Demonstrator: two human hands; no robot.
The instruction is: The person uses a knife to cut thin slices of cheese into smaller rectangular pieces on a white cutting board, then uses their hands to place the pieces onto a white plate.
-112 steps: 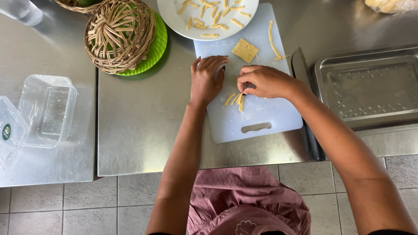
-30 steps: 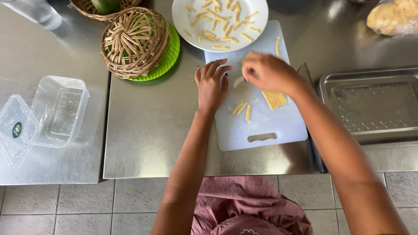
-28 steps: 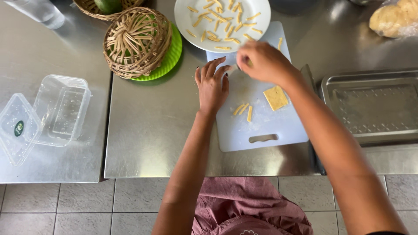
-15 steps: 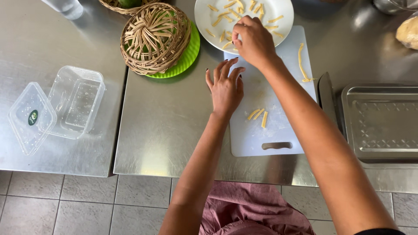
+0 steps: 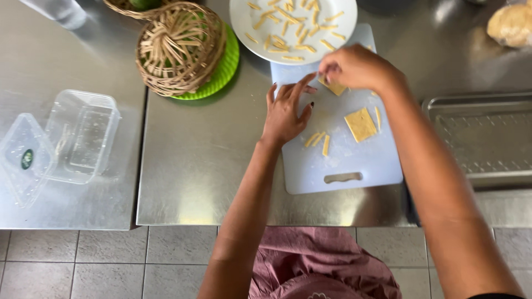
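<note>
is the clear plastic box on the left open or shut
Open: the clear plastic box has no cover on, and its lid lies flat beside it on the steel table.

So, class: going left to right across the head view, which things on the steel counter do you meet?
Clear plastic container → woven basket → left hand → square dough piece → metal tray.

Both arms are bare from the wrists up to the lower edge of the frame, the left hand [image 5: 285, 113] and the right hand [image 5: 357, 67] wear no gloves or rings, with dark-painted nails, and a dusty-pink crumpled garment [image 5: 324, 263] covers the body at bottom centre.
</note>
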